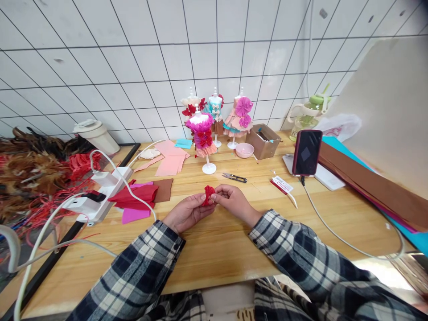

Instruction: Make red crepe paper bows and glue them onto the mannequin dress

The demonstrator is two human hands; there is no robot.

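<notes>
Crumpled red bit [208,195] is just below mid-frame from where I'm standing, left hand [187,212] gripping one side between thumb and fingers, right hand [233,200] pinching the other in its fingertips. Snips [234,178] lie just above the hands, a frilly mannequin [203,139] past them, red sheets [138,195] centre-left, phone [306,153] propped up centre-right.
</notes>
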